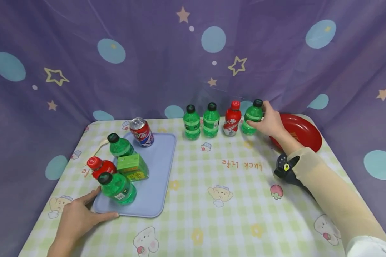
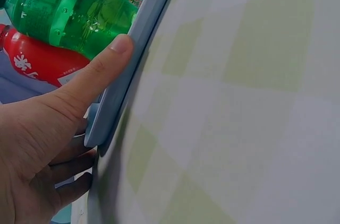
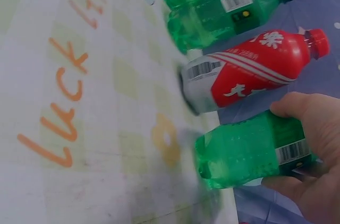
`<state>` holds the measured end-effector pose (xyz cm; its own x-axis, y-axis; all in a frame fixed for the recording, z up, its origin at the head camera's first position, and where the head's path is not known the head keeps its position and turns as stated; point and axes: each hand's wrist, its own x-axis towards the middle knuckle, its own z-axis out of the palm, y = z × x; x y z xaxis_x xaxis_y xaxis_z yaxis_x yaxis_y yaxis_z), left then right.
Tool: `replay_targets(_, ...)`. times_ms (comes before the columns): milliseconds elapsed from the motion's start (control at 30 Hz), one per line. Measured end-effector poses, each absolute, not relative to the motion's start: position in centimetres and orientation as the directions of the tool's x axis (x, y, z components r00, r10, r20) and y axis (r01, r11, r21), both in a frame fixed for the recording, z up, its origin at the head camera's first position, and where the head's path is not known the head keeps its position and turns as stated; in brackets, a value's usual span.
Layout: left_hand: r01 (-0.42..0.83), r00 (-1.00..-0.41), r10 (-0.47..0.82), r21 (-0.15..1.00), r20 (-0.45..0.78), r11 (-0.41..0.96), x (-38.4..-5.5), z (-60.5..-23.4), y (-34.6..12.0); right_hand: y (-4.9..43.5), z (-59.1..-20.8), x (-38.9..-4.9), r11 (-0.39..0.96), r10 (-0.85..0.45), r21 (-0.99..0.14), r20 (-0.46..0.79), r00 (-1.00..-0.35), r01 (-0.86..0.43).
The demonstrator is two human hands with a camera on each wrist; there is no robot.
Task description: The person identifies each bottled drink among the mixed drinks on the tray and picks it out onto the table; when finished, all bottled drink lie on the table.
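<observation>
At the back right of the table, my right hand [image 1: 271,122] grips a green soda bottle [image 1: 252,116] with a black cap, thumb and fingers round its sides. In the right wrist view the bottle [image 3: 241,152] stands beside a red-and-white drink bottle [image 3: 255,70]. My left hand [image 1: 77,216] holds the near left corner of a light blue tray [image 1: 154,178], its thumb [image 2: 109,65] along the front rim. On that tray are two green bottles, the nearer one [image 1: 119,189] by the hand, a red-capped bottle [image 1: 101,167], a green juice carton [image 1: 132,167] and a soda can [image 1: 142,132].
Two more green bottles, one [image 1: 192,123] left of the other [image 1: 211,121], line the back edge by the purple curtain [image 1: 154,71]. A red plate [image 1: 303,132] lies at the far right, and a black utensil [image 1: 289,173] is partly under the right forearm. Left of the tray is a pale spoon [image 1: 101,144].
</observation>
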<state>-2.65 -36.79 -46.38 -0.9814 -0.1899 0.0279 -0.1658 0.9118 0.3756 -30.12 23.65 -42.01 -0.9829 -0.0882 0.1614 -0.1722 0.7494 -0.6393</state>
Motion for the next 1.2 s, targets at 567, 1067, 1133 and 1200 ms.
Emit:
replay_targets(567,-0.172,-0.979,-0.199,0.358,0.038,0.918,-2.5,-46.8,-36.9,18.3,-33.9,-28.4,0.583,-0.044,-0.698,0.484,-0.874,-0.416)
replay_targets(1067,-0.133,-0.981,-0.178,0.388,0.081,0.912,-2.3,-46.8,-36.9,6.6,-30.1,-24.5,0.225,-0.354,-0.725,0.562,-0.748,-0.651)
replay_targets(1133,-0.14,-0.981,-0.181,0.389,0.07,0.911,-2.3,-46.7,-36.9,5.4,-29.7,-23.8,0.179,-0.387,-0.722,0.572,-0.723,-0.668)
replay_targets(1200,-0.146,-0.981,-0.183,0.388,0.06,0.91,-2.2,-46.6,-36.9,4.2,-29.5,-23.0,0.132,-0.419,-0.715,0.588,-0.692,-0.687)
